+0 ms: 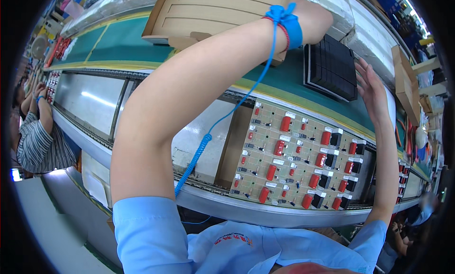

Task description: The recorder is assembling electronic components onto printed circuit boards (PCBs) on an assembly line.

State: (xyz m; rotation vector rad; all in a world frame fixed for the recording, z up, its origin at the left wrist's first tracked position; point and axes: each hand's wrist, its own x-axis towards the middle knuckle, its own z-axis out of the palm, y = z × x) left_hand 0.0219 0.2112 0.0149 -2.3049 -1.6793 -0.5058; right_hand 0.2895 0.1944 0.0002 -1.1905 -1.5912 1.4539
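A block of black ribbed parts [331,68] stands on the green bench, beyond the circuit board panel. My left hand [313,20] reaches far over at the top, above the black block and beside white foam; its fingers are hidden, so I cannot tell what they hold. Around that wrist is a blue strap [291,28] with a coiled blue cord [193,160] running down. My right hand [373,89] is at the right side of the black block, fingers stretched and a little apart. Whether its fingertips touch the block is unclear. The circuit board panel [296,155] carries red and black components.
The panel lies on a conveyor line [199,146] with metal rails. A cardboard box [213,13] with dividers sits at the far side. White foam trays [369,49] and another cardboard box [405,84] are at the right. Another person in a striped shirt [40,143] works at the left.
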